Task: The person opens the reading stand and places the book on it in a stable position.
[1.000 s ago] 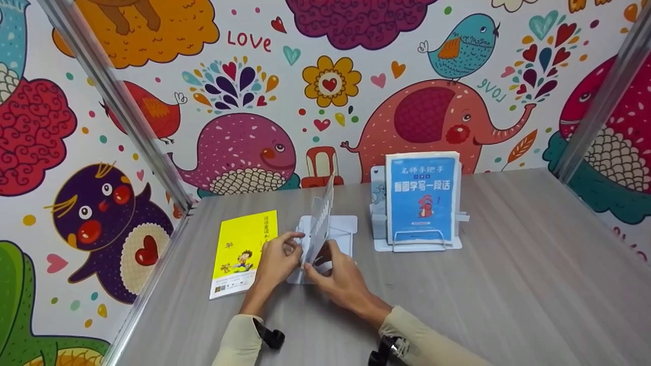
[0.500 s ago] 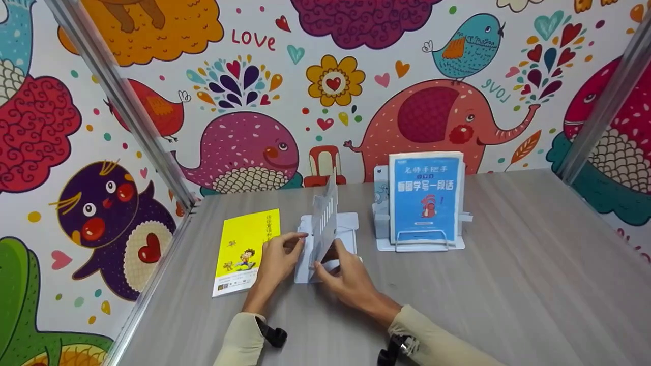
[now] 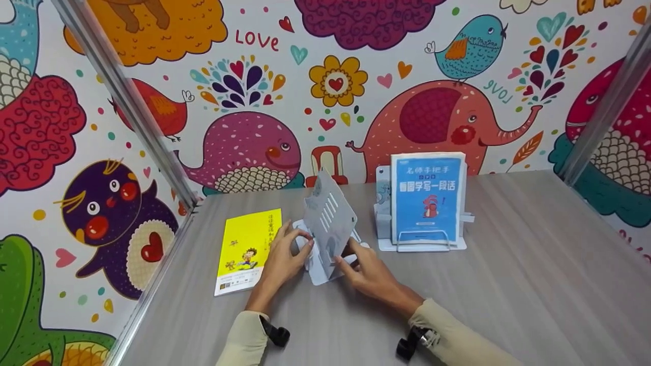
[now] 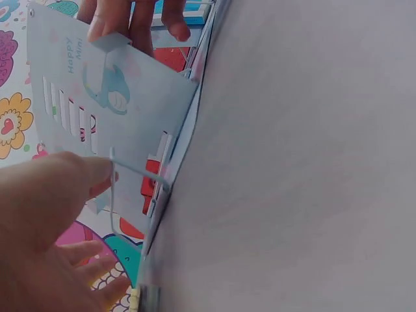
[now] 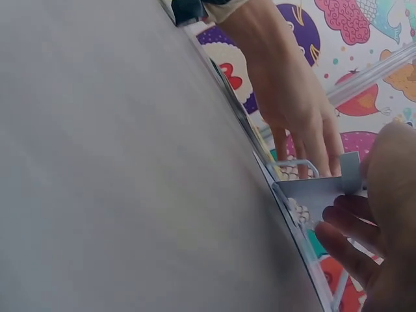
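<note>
A pale metal book stand (image 3: 329, 216), with slots in its upright back plate and a base on the table, stands between the hands. "Happy Mini" and a faint cartoon are printed on the plate in the left wrist view. My left hand (image 3: 285, 254) is at its left side, thumb and a finger pinching the wire page holder (image 4: 140, 172). On the other side, my right hand (image 3: 374, 272) grips the bent side tab (image 5: 351, 171) of the plate between thumb and fingers. Part of the base is hidden behind the plate and hands.
A yellow book (image 3: 244, 239) lies flat just left of the left hand. To the right, a second stand (image 3: 384, 223) holds an upright blue book (image 3: 426, 198). A patterned wall (image 3: 335, 117) and metal posts (image 3: 127, 101) bound the grey table (image 3: 508, 284).
The book stand has turned and shifted slightly right, so its plate, earlier nearly edge-on, shows its broad face. Both hands moved along with it. The head view has shifted a little.
</note>
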Demonstrator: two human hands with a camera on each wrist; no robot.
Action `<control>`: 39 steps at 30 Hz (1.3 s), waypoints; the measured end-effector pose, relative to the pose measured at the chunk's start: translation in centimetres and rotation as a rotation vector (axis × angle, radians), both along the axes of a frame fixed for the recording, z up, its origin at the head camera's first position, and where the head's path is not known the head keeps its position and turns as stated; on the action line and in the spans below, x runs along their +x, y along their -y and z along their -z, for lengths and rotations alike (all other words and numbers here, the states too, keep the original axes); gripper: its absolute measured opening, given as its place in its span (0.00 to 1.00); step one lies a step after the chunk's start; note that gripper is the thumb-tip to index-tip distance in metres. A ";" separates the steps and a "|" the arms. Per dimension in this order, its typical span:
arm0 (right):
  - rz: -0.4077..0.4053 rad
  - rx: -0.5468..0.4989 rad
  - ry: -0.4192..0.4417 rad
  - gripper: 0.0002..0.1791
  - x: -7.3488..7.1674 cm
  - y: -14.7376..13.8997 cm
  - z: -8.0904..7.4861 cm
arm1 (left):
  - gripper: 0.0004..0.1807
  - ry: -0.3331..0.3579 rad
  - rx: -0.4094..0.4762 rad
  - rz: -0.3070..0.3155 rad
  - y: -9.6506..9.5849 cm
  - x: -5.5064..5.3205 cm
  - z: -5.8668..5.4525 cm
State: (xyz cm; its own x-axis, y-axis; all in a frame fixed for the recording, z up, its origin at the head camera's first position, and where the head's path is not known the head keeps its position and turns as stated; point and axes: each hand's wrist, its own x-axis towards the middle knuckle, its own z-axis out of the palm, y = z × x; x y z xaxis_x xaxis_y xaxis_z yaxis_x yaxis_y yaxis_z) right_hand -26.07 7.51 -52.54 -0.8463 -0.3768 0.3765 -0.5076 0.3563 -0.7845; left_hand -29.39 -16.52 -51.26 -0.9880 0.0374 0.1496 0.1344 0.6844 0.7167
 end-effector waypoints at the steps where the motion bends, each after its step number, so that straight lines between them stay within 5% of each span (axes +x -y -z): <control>1: 0.011 0.013 -0.016 0.28 -0.1 -0.2 0.0 | 0.03 0.009 -0.005 0.006 0.0 0.0 0.0; 7: 0.076 0.039 -0.105 0.17 -1.3 -1.5 -0.1 | 0.04 0.016 0.001 0.065 -0.1 0.3 0.2; 12: 0.086 0.016 -0.066 0.15 -1.9 -2.2 0.2 | 0.08 -0.001 0.010 0.096 0.1 0.4 0.4; 17: 0.187 -0.089 -0.036 0.08 -2.3 -2.7 0.3 | 0.16 -0.066 0.041 0.088 0.8 0.0 0.5; 21: 0.268 -0.159 -0.099 0.11 -2.2 -2.6 0.2 | 0.19 -0.078 0.077 0.060 1.2 -0.2 0.5; 26: 0.178 -0.046 -0.194 0.08 -1.1 -1.6 -0.3 | 0.20 -0.045 0.090 0.045 1.4 -0.1 0.4; 33: -0.064 0.199 -0.059 0.27 0.1 0.7 0.1 | 0.22 -0.019 0.074 0.038 1.1 0.0 0.3; 39: -0.011 0.148 -0.032 0.21 -0.3 1.8 0.3 | 0.22 -0.014 0.074 0.035 1.0 0.1 0.2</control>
State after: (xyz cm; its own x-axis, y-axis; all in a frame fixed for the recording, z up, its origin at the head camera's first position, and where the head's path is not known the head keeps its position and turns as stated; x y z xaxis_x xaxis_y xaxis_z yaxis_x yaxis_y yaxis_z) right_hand -26.38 5.69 -52.88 -0.8305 -0.4392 0.3425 -0.5357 0.4616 -0.7071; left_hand -29.30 -17.49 -51.43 -0.9841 0.0604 0.1673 0.1680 0.6246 0.7627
